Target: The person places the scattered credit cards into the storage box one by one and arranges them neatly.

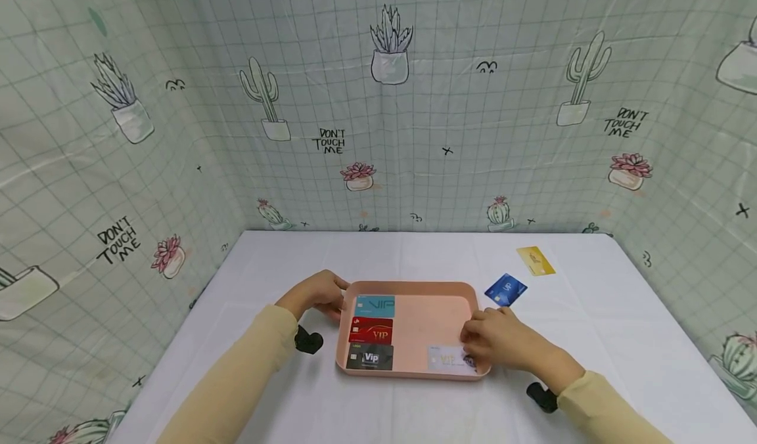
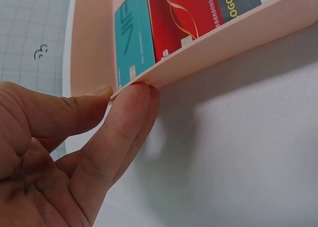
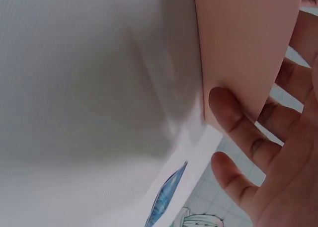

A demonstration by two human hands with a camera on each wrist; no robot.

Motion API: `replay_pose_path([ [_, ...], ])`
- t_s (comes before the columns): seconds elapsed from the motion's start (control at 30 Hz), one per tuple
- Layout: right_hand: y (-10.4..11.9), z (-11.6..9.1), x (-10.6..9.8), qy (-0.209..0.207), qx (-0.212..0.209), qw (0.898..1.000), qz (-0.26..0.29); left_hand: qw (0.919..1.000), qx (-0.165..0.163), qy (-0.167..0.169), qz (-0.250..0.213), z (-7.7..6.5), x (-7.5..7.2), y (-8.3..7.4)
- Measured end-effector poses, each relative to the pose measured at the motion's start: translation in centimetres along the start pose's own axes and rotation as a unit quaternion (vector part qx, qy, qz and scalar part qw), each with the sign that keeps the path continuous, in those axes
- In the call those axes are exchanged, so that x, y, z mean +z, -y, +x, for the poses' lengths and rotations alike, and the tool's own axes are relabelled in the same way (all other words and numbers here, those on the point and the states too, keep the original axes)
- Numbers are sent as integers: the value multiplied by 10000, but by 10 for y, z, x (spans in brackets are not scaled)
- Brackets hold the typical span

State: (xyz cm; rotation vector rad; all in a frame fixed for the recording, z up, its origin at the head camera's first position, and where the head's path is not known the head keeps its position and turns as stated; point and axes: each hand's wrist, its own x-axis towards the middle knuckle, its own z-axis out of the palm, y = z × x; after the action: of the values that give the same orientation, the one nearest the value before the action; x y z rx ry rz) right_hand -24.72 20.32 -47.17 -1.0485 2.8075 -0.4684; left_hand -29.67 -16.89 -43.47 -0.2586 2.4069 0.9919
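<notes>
A shallow pink tray (image 1: 408, 289) sits on the table. My left hand (image 1: 319, 294) pinches its left rim near the far corner; thumb and fingers (image 2: 130, 113) meet there in the left wrist view. Down the tray's left side lie a teal VIP card (image 1: 374, 306), a red VIP card (image 1: 370, 331) and a black Vip card (image 1: 370, 356). A silver VIP card (image 1: 443, 359) lies in the near right corner. My right hand (image 1: 503, 340) reaches over the right rim, fingertips at that card's right end; whether they pinch it is hidden. Other fingers (image 3: 238, 125) lie along the tray's outer wall.
Beyond the tray's right side, a blue VIP card (image 1: 506, 290) and a gold card (image 1: 536, 261) lie on the white tablecloth (image 1: 437, 253). A cactus-print curtain (image 1: 414, 135) surrounds the table at the back and sides.
</notes>
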Motion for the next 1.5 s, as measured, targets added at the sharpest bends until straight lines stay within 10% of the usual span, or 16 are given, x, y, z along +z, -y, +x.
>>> replay_pose_path([
  [0.8,-56,0,-21,-1033,420,9924,-520,10000,-62,-59,-49,-5,-2,-5],
  [1.5,-95,13,-5,-728,661,9880,-1188,9999,-3,-38,-132,-1,0,0],
])
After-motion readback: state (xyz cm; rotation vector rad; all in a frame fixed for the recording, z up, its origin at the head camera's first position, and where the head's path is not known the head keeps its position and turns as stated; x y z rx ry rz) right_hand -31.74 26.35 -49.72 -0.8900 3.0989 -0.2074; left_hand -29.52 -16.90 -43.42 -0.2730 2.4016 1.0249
